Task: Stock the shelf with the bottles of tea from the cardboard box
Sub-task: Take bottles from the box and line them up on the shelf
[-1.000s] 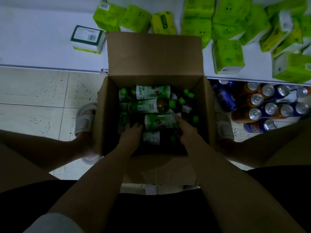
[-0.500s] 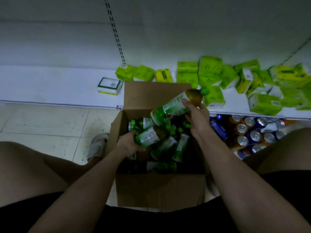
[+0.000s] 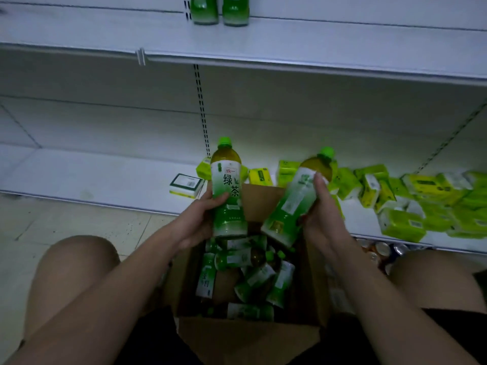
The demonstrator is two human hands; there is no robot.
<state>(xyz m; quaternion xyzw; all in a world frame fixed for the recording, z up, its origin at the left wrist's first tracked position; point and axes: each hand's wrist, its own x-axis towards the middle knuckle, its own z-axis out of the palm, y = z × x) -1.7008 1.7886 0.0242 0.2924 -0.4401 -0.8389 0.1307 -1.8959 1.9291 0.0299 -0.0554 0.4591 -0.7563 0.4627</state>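
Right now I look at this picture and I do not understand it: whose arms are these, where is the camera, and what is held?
There is no machine here. A person wears the camera on the head, so you look forward and down along their own arms. They crouch in front of white store shelves, and the knees show at both sides.

The left hand holds one tea bottle upright. The right hand holds a second bottle, tilted. Both are above the open box, which lies between the knees with more bottles lying inside.

On the low shelf lie green packs. Two bottles already stand on the upper shelf. Some cans show below, at the right.
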